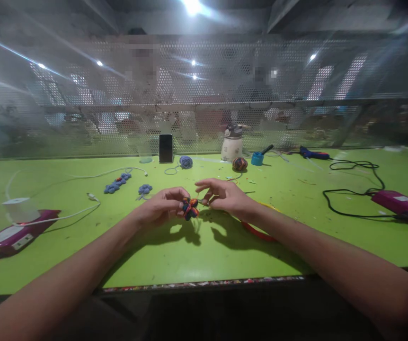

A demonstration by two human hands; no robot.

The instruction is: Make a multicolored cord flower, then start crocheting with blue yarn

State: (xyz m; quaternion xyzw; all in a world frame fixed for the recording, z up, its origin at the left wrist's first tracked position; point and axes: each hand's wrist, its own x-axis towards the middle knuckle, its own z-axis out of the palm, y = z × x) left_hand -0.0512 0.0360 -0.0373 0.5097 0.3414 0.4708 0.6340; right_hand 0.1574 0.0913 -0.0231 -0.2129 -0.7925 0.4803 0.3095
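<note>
My left hand (163, 204) pinches a small crocheted flower (190, 208) in mixed orange, red and dark blue yarn, held just above the green table. To its right, my right hand (225, 195) is closed on a thin crochet hook (201, 202), whose tip meets the flower's edge. Its index finger is raised, with a thin strand of yarn by it. A multicoloured yarn ball (240, 164) lies beyond my right hand. A finished-looking blue crocheted flower (145, 189) sits beyond my left hand, beside a joined strip of blue flowers (118, 183).
At the back stand a phone (165, 148), a blue yarn ball (186, 162), a jug-like bottle (232, 144) and a blue tape roll (257, 158). Purple power strips (403, 204) with cables lie at both sides. A red-and-yellow loop (259, 233) shows under my right forearm.
</note>
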